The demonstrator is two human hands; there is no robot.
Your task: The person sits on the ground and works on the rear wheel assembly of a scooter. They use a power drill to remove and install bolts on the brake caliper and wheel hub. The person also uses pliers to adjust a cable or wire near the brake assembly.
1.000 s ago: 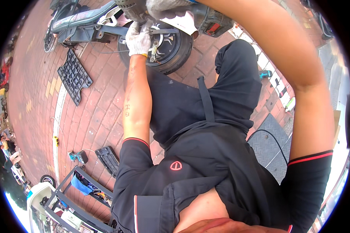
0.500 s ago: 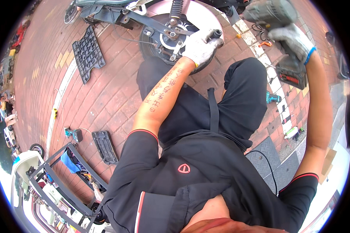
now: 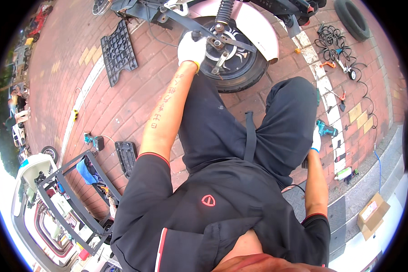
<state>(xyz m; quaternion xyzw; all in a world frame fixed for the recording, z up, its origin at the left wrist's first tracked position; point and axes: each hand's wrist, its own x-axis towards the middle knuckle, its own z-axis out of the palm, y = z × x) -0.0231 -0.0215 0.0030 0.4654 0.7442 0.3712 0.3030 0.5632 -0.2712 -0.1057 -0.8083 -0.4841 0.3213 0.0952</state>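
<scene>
My left hand (image 3: pixel 191 47), in a white glove, is closed beside the hub of a scooter's rear wheel (image 3: pixel 235 82), next to the metal swing arm. A small black cylindrical piece (image 3: pixel 196 35), socket-like, pokes up from its fingers. My right hand (image 3: pixel 316 138), gloved too, is low beside my right thigh, which hides most of its fingers. Close to that hand lies a teal cordless power tool (image 3: pixel 326 128). Near its wrist shows a bit of a dark object (image 3: pixel 305 163), largely covered by my leg. Above the wheel stand a black coil-spring shock (image 3: pixel 224 12) and a pink fender (image 3: pixel 258 29).
A black plastic panel (image 3: pixel 118 53) lies left of the scooter. Coiled black hose (image 3: pixel 329 43) and a loose tire (image 3: pixel 352 20) are at the far right. Another teal tool (image 3: pixel 94 141) and a black tray-like cover (image 3: pixel 125 159) lie left, near a metal frame (image 3: pixel 70 206). A cardboard box (image 3: pixel 373 214) sits lower right.
My left hand has moved left across the wheel to the hub's left side. My right hand has dropped from the upper right to beside my thigh; the dark cordless impact tool it held is no longer plainly visible.
</scene>
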